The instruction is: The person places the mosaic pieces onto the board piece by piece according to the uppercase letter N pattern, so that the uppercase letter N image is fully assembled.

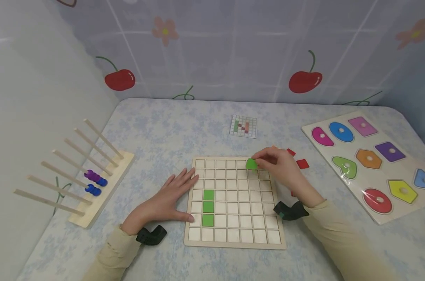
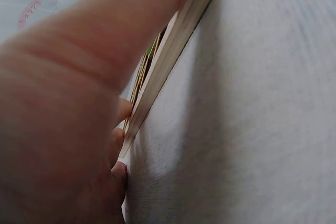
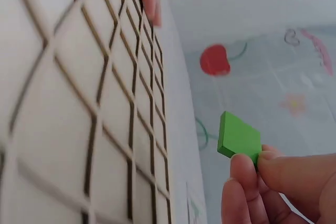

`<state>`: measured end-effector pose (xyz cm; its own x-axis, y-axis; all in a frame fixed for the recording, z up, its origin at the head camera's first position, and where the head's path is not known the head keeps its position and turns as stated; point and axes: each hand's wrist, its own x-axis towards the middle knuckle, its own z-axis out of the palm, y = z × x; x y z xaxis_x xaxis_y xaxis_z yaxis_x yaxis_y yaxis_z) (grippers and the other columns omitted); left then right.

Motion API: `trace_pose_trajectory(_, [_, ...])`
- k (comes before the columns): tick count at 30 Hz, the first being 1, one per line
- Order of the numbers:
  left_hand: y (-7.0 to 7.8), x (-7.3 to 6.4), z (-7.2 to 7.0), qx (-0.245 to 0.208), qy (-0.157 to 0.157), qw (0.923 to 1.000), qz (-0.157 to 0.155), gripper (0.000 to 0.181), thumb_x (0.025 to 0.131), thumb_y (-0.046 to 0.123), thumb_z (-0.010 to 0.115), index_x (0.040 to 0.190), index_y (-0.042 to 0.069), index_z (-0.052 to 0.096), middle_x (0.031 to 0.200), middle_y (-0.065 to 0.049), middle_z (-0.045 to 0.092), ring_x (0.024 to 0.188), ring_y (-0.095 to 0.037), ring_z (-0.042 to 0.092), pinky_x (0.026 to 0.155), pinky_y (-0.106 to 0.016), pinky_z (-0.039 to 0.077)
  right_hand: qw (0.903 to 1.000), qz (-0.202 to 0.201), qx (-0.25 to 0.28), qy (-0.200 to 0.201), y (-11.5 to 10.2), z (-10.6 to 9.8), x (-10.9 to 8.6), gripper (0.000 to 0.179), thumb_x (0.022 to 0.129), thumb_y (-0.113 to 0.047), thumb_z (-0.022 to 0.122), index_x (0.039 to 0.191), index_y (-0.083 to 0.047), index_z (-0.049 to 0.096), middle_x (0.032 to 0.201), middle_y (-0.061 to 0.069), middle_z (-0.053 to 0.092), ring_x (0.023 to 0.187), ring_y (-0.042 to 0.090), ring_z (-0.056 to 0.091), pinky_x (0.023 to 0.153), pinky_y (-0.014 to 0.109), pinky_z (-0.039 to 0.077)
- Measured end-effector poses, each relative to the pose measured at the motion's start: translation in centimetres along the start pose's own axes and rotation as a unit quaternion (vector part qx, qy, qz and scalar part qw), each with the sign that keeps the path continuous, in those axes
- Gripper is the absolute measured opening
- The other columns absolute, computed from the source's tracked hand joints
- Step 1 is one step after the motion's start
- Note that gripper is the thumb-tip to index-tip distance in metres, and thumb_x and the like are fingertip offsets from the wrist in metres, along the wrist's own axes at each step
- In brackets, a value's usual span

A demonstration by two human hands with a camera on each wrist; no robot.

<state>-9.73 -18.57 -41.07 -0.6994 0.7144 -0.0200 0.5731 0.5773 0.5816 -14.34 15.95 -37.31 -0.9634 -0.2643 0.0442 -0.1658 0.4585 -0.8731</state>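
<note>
A wooden grid board (image 1: 238, 244) lies on the table in the head view, with green square tiles (image 1: 208, 207) filling three cells in its second column. My right hand (image 1: 281, 166) pinches another green tile (image 3: 240, 136) between thumb and fingers, held above the board's far right part. The right wrist view shows that tile apart from the grid. My left hand (image 1: 170, 197) rests at the board's left edge, fingers spread and straight, with the fingertips and thumb touching the frame. Seen from the left wrist, the board's side edge (image 2: 170, 51) runs beside the hand.
Red tiles (image 1: 302, 164) lie right of the board, partly behind my right hand. A small pattern card (image 1: 243, 126) sits beyond it. At left stands a wooden peg rack (image 1: 103, 191) with blue and purple beads. A knobbed shape puzzle (image 1: 368, 164) lies at right.
</note>
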Motion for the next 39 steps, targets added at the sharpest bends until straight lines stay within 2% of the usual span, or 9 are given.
trace_pose_trajectory(4, [0.1,0.0,-0.1,-0.001,0.000,1.0000,0.001,0.107,0.074,0.052,0.075,0.150,0.004,0.017,0.155,-0.012,0.003,0.140,-0.029,-0.004,0.108,-0.051,-0.001,0.9953,-0.001,0.079,-0.055,-1.4,3.4,0.6,0.012,0.091,-0.002,0.062,0.100,0.001,0.068,0.091,0.010,0.066,0.079,0.028,0.065,0.071,0.037,0.053])
trace_pose_trajectory(6, [0.1,0.0,-0.1,-0.002,-0.001,1.0000,-0.001,0.107,0.074,0.052,0.074,0.150,0.004,0.017,0.155,-0.012,0.003,0.140,-0.029,-0.004,0.108,-0.051,-0.001,0.9923,0.000,0.099,-0.074,-1.7,5.0,1.0,0.011,0.091,-0.001,0.061,0.099,0.001,0.068,0.089,0.009,0.066,0.078,0.028,0.065,0.070,0.037,0.054])
trace_pose_trajectory(9, [0.2,0.0,-0.1,-0.004,-0.002,1.0000,-0.004,0.107,0.074,0.052,0.074,0.150,0.005,0.017,0.155,-0.012,0.003,0.140,-0.029,-0.004,0.108,-0.052,-0.001,0.9908,-0.006,0.101,-0.090,-1.9,6.8,1.6,0.010,0.090,0.000,0.062,0.097,0.000,0.069,0.085,0.007,0.066,0.075,0.024,0.065,0.067,0.034,0.053])
trace_pose_trajectory(14, [0.1,-0.1,-0.1,-0.005,-0.003,1.0000,-0.004,0.106,0.074,0.052,0.074,0.150,0.005,0.016,0.155,-0.011,0.003,0.140,-0.029,-0.004,0.107,-0.052,-0.001,0.9925,-0.035,0.058,-0.102,-1.9,8.7,2.3,0.008,0.089,-0.001,0.063,0.093,-0.003,0.070,0.077,0.004,0.065,0.068,0.017,0.064,0.064,0.032,0.051])
trace_pose_trajectory(20, [0.0,-0.1,0.0,-0.009,-0.002,1.0000,-0.004,0.106,0.075,0.052,0.073,0.150,0.005,0.016,0.155,-0.011,0.002,0.140,-0.028,-0.004,0.107,-0.052,-0.001,0.9931,-0.050,0.006,-0.106,-2.1,9.3,2.4,0.008,0.089,-0.003,0.064,0.092,-0.007,0.070,0.077,0.000,0.064,0.066,0.011,0.062,0.063,0.029,0.050])
trace_pose_trajectory(29, [0.0,0.0,0.0,-0.001,-0.002,1.0000,-0.002,0.106,0.075,0.054,0.072,0.151,0.007,0.016,0.156,-0.009,0.002,0.140,-0.027,-0.005,0.108,-0.051,-0.001,0.9876,-0.078,-0.060,-0.123,-2.5,9.3,2.3,0.009,0.090,-0.006,0.064,0.089,-0.011,0.071,0.080,-0.006,0.064,0.069,0.006,0.058,0.066,0.027,0.048])
trace_pose_trajectory(34, [-0.1,0.0,0.0,0.000,-0.001,1.0000,0.001,0.106,0.075,0.055,0.072,0.151,0.007,0.016,0.156,-0.010,0.002,0.140,-0.027,-0.005,0.108,-0.051,-0.001,0.9858,-0.082,-0.080,-0.123,-2.6,9.4,2.4,0.009,0.090,-0.008,0.064,0.089,-0.012,0.072,0.082,-0.007,0.064,0.072,0.007,0.057,0.067,0.027,0.047])
trace_pose_trajectory(39, [-0.1,-0.1,0.0,-0.001,-0.002,1.0000,0.000,0.106,0.075,0.055,0.072,0.151,0.006,0.016,0.156,-0.010,0.002,0.140,-0.027,-0.005,0.107,-0.051,-0.002,0.9870,-0.077,-0.071,-0.122,-2.6,8.9,2.1,0.009,0.090,-0.011,0.065,0.094,-0.012,0.073,0.089,-0.006,0.065,0.080,0.009,0.059,0.073,0.028,0.048])
